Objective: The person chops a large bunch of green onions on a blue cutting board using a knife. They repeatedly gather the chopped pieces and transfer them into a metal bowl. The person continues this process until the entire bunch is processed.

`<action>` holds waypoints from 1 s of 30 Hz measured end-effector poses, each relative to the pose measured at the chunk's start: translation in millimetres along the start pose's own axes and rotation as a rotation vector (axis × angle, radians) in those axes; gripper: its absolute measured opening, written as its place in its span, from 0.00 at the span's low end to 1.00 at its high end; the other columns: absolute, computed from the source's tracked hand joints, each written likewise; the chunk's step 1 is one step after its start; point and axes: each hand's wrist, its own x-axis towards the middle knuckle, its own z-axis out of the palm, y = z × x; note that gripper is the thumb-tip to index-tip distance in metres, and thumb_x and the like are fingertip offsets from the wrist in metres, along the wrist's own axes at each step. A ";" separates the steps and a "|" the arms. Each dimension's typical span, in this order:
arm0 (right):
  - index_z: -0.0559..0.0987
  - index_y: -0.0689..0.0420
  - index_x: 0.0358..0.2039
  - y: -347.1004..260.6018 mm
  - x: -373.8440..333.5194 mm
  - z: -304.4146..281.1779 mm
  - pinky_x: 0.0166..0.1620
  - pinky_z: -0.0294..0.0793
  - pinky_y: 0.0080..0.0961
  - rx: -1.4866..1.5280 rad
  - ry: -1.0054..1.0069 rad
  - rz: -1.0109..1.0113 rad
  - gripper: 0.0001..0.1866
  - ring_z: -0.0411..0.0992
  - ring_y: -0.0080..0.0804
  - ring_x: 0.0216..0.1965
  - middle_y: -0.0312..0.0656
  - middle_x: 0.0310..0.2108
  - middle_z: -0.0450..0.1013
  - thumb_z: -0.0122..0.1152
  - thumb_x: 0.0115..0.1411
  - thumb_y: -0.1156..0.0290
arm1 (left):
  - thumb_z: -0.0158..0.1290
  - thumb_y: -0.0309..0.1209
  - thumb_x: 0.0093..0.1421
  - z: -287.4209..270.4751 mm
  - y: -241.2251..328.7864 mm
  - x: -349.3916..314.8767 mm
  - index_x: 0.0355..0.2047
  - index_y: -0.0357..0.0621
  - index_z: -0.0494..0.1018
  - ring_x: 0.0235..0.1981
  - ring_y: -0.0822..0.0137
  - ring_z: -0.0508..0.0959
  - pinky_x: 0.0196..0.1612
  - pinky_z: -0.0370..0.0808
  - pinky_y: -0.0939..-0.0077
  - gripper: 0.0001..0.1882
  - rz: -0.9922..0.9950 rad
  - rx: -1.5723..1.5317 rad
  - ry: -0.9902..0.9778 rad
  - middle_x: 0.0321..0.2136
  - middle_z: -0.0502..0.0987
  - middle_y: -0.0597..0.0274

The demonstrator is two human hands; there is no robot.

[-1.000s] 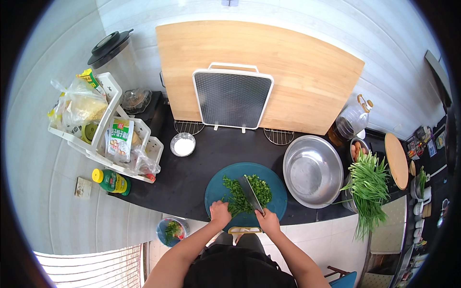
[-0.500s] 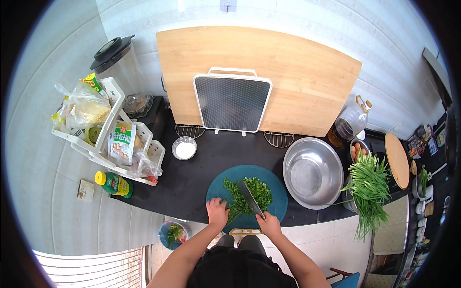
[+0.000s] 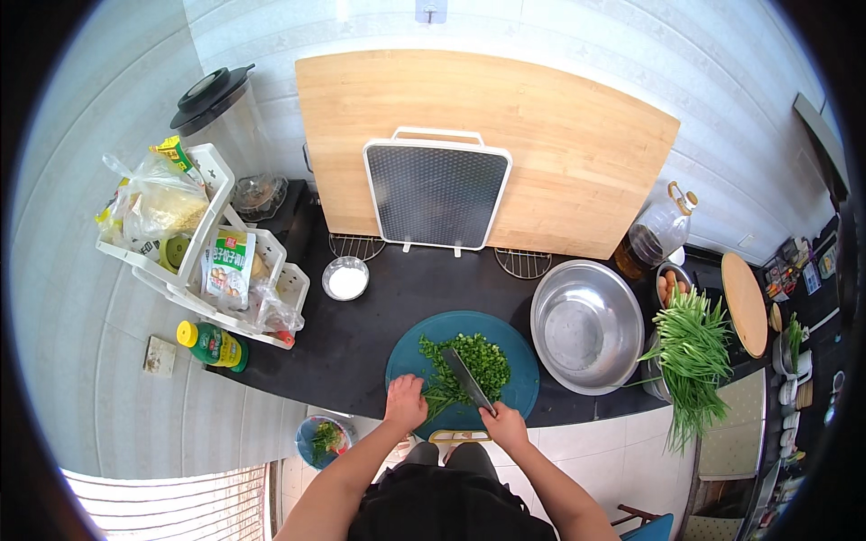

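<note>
A round teal cutting board [image 3: 525, 365] lies at the counter's front edge, bearing a heap of chopped green chives [image 3: 488, 359]. My right hand [image 3: 506, 424] is closed round the handle of a kitchen knife [image 3: 465, 375]. The dark blade slants up and to the left across the greens, between the chopped heap and some longer stalks. At the board's left side, my left hand [image 3: 406, 402] rests with its fingers bent over the ends of the uncut chive stalks [image 3: 439, 398]. Those fingertips are partly hidden.
Right of the board stands a large steel bowl [image 3: 548, 356], then long chives [image 3: 693, 347] overhanging the edge and eggs [image 3: 669, 284]. A small bowl of white powder [image 3: 346, 281], green bottle [image 3: 216, 346] and white basket rack [image 3: 293, 293] are left. Below sits a bin [image 3: 311, 455].
The knife blade has shifted slightly left and down over the chives. My left hand stays at almost the same place on the stalks.
</note>
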 end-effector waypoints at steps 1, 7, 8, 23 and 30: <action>0.73 0.60 0.22 -1.4 -0.3 -1.2 0.30 0.73 0.39 0.006 -0.006 0.003 0.19 0.76 0.49 0.25 0.50 0.18 0.74 0.55 0.57 0.55 | 0.60 0.36 0.45 -0.3 3.3 0.6 0.36 0.41 0.71 0.42 0.55 0.67 0.48 0.62 0.61 0.19 0.016 -0.014 0.025 0.36 0.68 0.56; 0.73 0.61 0.22 -2.9 -2.7 -4.0 0.30 0.72 0.41 0.025 -0.024 0.016 0.20 0.74 0.52 0.25 0.51 0.18 0.73 0.57 0.56 0.55 | 0.64 0.40 0.43 -18.5 35.2 -1.6 0.42 0.39 0.71 0.44 0.54 0.68 0.48 0.66 0.62 0.28 -0.173 -0.014 -0.303 0.39 0.69 0.55; 0.73 0.61 0.22 1.2 -2.3 -0.3 0.29 0.71 0.42 0.025 -0.017 0.011 0.20 0.73 0.54 0.25 0.53 0.18 0.72 0.58 0.56 0.55 | 0.64 0.39 0.43 -12.2 32.3 -5.2 0.42 0.39 0.71 0.44 0.53 0.69 0.47 0.67 0.62 0.27 -0.163 -0.038 -0.267 0.39 0.69 0.55; 0.72 0.59 0.32 -3.1 -11.8 26.5 0.33 0.72 0.46 -0.153 -0.131 -0.174 0.18 0.74 0.54 0.29 0.51 0.24 0.75 0.50 0.61 0.55 | 0.59 0.28 0.46 16.8 14.3 -21.6 0.31 0.42 0.75 0.40 0.55 0.72 0.41 0.74 0.63 0.10 -0.160 -0.204 -0.107 0.35 0.72 0.59; 0.71 0.61 0.30 0.7 -4.1 40.1 0.33 0.73 0.47 -0.291 -0.177 -0.152 0.18 0.74 0.55 0.28 0.55 0.24 0.75 0.48 0.62 0.57 | 0.55 0.28 0.47 32.2 0.7 -22.0 0.23 0.41 0.73 0.36 0.57 0.72 0.37 0.74 0.65 0.04 -0.021 -0.164 -0.104 0.31 0.71 0.59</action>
